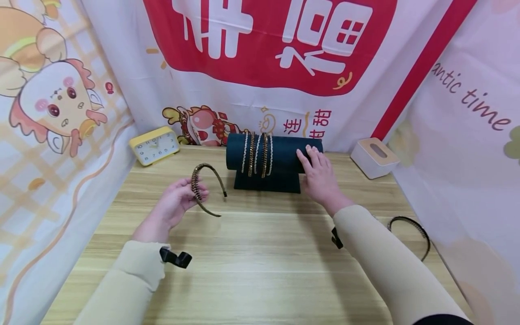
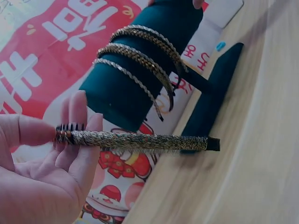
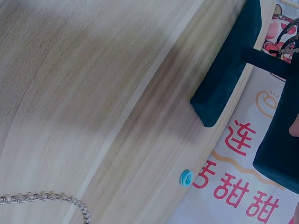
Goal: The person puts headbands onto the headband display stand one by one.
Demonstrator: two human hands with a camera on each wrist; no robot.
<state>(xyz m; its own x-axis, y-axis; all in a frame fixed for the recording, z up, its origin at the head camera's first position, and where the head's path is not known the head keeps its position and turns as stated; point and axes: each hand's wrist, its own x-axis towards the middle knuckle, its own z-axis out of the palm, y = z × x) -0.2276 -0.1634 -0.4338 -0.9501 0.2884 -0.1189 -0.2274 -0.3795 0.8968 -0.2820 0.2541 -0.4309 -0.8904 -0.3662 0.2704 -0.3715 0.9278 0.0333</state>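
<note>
In the head view, my left hand [image 1: 178, 201] pinches a gold-brown headband [image 1: 196, 180] with comb-like teeth, raised in front of the display stand's left side. The left wrist view shows thumb and fingers at one end of its band, and the far dark tip pointing right. A dark teal roll-shaped display stand [image 1: 286, 155] carries several headbands [image 1: 264, 155], some pale and beaded, some gold-brown, grouped toward its left half. My right hand [image 1: 322, 180] rests on the roll's right end, fingers laid along its surface.
On the right of the wooden table [image 1: 260, 266] lies a dark headband [image 1: 422, 234], partly behind the right sleeve. A yellow alarm clock [image 1: 156, 145] stands back left, a white tissue box [image 1: 373, 158] back right. A small turquoise ring [image 3: 186, 178] sits near the table's back edge.
</note>
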